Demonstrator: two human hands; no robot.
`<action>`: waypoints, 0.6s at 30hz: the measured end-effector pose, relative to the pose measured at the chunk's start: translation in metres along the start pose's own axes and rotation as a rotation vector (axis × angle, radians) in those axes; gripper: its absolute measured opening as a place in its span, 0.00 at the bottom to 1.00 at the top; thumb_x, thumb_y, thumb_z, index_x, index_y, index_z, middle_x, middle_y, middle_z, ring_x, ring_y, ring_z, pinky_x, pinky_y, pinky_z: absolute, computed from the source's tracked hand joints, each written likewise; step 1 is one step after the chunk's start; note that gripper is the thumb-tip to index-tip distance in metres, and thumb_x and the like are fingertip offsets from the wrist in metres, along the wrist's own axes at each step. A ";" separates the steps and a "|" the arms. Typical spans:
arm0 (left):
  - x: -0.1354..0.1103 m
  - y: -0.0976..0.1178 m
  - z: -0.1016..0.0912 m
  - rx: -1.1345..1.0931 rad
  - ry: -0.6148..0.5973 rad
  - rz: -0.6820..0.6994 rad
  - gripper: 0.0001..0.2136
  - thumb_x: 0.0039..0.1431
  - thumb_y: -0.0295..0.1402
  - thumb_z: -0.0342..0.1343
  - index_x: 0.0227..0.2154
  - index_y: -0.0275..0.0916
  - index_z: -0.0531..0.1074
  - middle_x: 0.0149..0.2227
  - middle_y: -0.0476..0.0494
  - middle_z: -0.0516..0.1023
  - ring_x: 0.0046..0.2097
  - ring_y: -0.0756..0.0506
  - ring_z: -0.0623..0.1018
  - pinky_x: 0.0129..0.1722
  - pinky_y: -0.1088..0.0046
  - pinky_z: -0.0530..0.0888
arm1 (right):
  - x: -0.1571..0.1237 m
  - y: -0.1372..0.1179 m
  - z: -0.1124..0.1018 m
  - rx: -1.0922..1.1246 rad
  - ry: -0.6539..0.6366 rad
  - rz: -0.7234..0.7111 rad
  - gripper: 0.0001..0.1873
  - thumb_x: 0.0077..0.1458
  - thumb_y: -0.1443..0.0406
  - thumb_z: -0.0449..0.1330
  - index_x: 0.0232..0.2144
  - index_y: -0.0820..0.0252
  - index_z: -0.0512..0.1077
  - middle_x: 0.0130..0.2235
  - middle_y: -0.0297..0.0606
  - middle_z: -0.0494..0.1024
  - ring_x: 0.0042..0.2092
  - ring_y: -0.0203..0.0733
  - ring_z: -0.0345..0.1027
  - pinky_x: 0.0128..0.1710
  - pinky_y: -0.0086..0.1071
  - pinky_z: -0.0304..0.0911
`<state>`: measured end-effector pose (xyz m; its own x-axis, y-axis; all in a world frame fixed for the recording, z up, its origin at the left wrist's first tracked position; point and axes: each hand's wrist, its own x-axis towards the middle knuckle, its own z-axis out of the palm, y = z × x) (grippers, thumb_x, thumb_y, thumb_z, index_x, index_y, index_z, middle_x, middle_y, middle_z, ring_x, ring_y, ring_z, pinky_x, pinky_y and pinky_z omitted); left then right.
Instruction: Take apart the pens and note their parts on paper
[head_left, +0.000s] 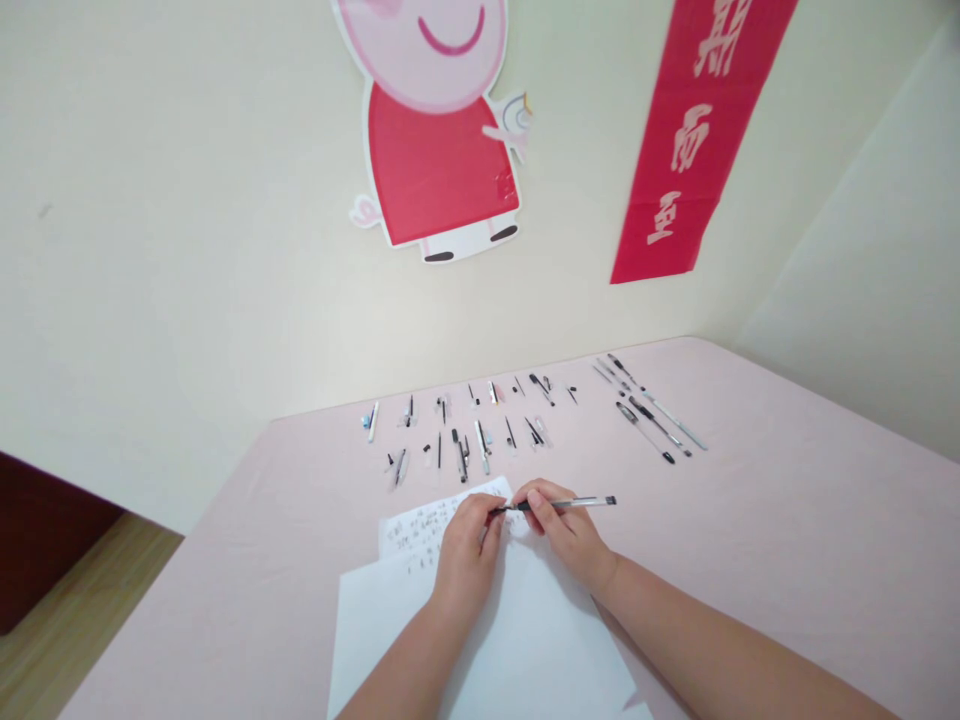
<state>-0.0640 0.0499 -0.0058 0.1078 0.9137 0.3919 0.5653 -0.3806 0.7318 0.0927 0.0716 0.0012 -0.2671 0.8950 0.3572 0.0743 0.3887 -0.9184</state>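
Note:
Over the papers, my right hand (568, 530) grips a pen (577, 502) with a clear barrel and black ends, held nearly level. My left hand (471, 535) is closed, its fingertips pinching a small black piece (497, 511) that looks like the pen's cap, right at the pen's left end. Whether cap and pen touch is too small to tell. Below my hands lies a blank white sheet (390, 620). It partly covers a sheet with handwriting (420, 525).
Pen parts lie in two rows beyond the papers, among them a white pen (373, 422) and a black-capped pen (460, 455). Several whole pens, including a black one (645, 432), lie at the right. The pink tabletop (787, 540) meets the wall (187, 250) at the back.

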 end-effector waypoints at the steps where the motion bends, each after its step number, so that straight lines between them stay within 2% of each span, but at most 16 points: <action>1: 0.000 0.001 0.000 0.006 -0.002 0.006 0.08 0.56 0.26 0.48 0.36 0.40 0.70 0.35 0.44 0.74 0.38 0.46 0.73 0.39 0.68 0.71 | 0.000 -0.001 0.000 0.000 -0.009 -0.001 0.18 0.60 0.56 0.45 0.30 0.60 0.70 0.21 0.31 0.62 0.25 0.34 0.57 0.26 0.28 0.53; 8: 0.001 0.004 -0.001 0.018 -0.024 0.026 0.09 0.56 0.26 0.47 0.36 0.40 0.71 0.35 0.43 0.74 0.39 0.45 0.73 0.39 0.66 0.70 | 0.003 0.001 0.003 0.066 0.005 0.084 0.11 0.57 0.56 0.50 0.34 0.57 0.63 0.22 0.28 0.60 0.25 0.34 0.57 0.25 0.27 0.54; 13: 0.001 0.003 -0.001 0.009 -0.017 0.009 0.09 0.56 0.28 0.49 0.37 0.39 0.72 0.34 0.43 0.73 0.35 0.47 0.72 0.37 0.68 0.70 | 0.008 0.005 0.003 0.104 0.048 0.122 0.14 0.51 0.54 0.56 0.26 0.58 0.62 0.24 0.30 0.62 0.26 0.34 0.58 0.26 0.27 0.56; 18: 0.001 0.004 -0.002 0.017 -0.026 0.009 0.09 0.56 0.30 0.49 0.37 0.40 0.73 0.31 0.44 0.72 0.33 0.47 0.72 0.35 0.69 0.70 | 0.011 0.008 0.001 0.138 0.036 0.179 0.15 0.47 0.54 0.60 0.23 0.59 0.64 0.22 0.30 0.64 0.25 0.34 0.58 0.25 0.27 0.56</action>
<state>-0.0632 0.0493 -0.0019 0.1343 0.9138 0.3833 0.5784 -0.3863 0.7184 0.0894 0.0846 -0.0021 -0.2269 0.9551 0.1904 -0.0156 0.1919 -0.9813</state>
